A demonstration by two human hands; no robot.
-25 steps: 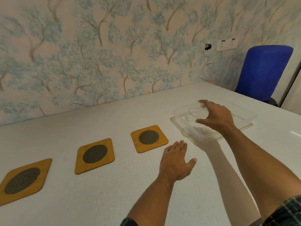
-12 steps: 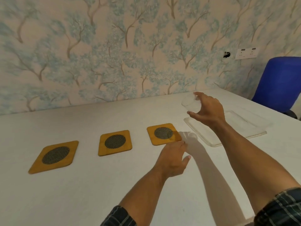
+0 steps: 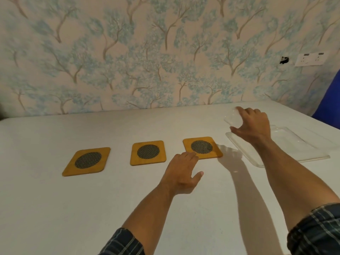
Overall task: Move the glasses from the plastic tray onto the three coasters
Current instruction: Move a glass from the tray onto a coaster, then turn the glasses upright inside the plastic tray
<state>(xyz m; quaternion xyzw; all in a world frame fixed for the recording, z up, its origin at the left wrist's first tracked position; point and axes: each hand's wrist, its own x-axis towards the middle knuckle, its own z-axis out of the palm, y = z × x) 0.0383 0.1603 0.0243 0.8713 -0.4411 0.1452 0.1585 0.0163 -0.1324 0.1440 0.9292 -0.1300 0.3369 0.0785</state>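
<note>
**A:** so the glass point(image 3: 233, 119) is off the plastic tray point(image 3: 294, 144) now? a sec ago it was still sitting in there.

**B:** yep, right hand point(image 3: 252, 126) pinches it in the air, left of the tray. Left hand point(image 3: 181, 172) flat, fingers spread, touching the nearest coaster point(image 3: 202, 147). All three coasters bare.

Premises present as a domestic room, likely a dining or living area. Rear wall point(image 3: 165, 52) is papered in a decorative pattern of blue-leaved trees on a cream ground. A white double socket plate point(image 3: 310, 59) is mounted on it near the right corner, with a dark hole point(image 3: 284, 60) just beside it. A white speckled counter point(image 3: 55, 208) abuts the wall. A blue chair back point(image 3: 331, 102) stands at the counter's right edge.
</note>
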